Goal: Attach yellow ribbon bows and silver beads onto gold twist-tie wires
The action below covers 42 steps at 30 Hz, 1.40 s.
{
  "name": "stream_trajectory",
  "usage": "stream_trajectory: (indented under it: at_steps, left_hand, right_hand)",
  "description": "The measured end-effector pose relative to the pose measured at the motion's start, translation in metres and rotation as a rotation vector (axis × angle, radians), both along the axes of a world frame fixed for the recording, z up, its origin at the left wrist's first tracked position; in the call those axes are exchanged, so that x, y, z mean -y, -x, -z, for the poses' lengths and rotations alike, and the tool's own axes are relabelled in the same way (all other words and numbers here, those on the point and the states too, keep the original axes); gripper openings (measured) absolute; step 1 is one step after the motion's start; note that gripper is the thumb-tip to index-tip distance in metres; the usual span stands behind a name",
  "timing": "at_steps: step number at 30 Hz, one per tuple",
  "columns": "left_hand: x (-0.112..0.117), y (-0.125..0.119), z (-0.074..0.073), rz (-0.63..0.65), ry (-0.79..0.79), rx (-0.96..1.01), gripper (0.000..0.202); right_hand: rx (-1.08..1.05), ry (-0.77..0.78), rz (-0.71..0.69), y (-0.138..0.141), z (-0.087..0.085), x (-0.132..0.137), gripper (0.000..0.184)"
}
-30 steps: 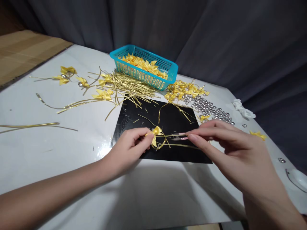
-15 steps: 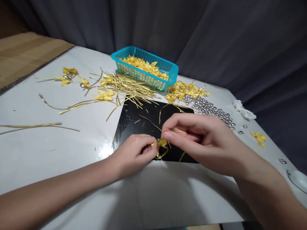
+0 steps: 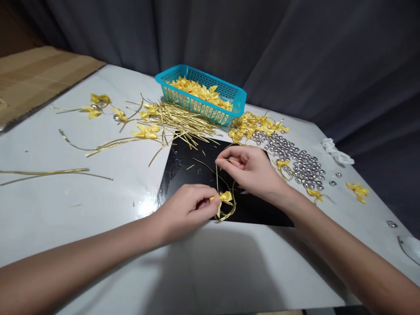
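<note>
My left hand (image 3: 193, 205) pinches a yellow ribbon bow (image 3: 225, 197) by one side, low over the black mat (image 3: 259, 210). A loop of gold cord (image 3: 232, 213) hangs below the bow. Up and to the right, my right hand (image 3: 244, 168) is closed on a thin gold cord (image 3: 217, 177), which runs taut down to the bow. What lies inside the curled fingers of my right hand is partly hidden. A small bead-like dot shows at the middle of the bow.
A blue basket (image 3: 241, 103) of yellow bows stands at the back, with a heap of gold cords (image 3: 187, 120) before it. Silver beads (image 3: 306, 168) and finished-looking bows (image 3: 251, 124) lie right. More bows (image 3: 146, 130) lie left. A white crumpled item (image 3: 337, 151) sits far right.
My right hand has drawn up and away from the bow, stretching the cord between them. My left hand keeps its pinch on the bow. The view has shifted slightly.
</note>
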<state>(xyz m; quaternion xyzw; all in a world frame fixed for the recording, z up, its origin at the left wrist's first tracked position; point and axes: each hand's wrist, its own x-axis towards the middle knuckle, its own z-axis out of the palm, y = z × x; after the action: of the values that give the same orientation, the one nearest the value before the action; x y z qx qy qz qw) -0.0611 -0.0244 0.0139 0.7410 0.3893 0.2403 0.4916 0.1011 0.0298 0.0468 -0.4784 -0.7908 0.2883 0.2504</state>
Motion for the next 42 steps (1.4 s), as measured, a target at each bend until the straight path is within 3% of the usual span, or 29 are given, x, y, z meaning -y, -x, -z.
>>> stream_trajectory:
  at_steps: [8, 13, 22, 29, 34, 42]
  left_hand:
    - [0.0, 0.003, 0.001, -0.124, 0.172, 0.151, 0.032]
    - [-0.001, 0.005, -0.001, -0.179, 0.216, 0.253, 0.032]
    - [-0.002, 0.004, -0.003, -0.161, 0.239, 0.283, 0.031]
    - [-0.001, 0.005, -0.004, -0.155, 0.249, 0.253, 0.031]
    - [0.0, 0.003, -0.004, -0.159, 0.253, 0.251, 0.03]
    - [-0.001, 0.003, -0.002, -0.166, 0.246, 0.247, 0.031]
  right_hand:
    - [0.027, -0.315, 0.158, -0.026, -0.026, 0.04, 0.008]
    - [0.159, -0.495, 0.038, -0.041, -0.028, 0.067, 0.013]
    - [0.487, -0.568, -0.367, -0.058, -0.008, 0.089, 0.026]
    - [0.564, -0.576, -0.397, -0.052, -0.008, 0.098, 0.031]
    - [0.57, -0.672, -0.435, -0.041, -0.009, 0.102, 0.033]
    - [0.573, -0.619, -0.476, -0.035, -0.015, 0.105, 0.036]
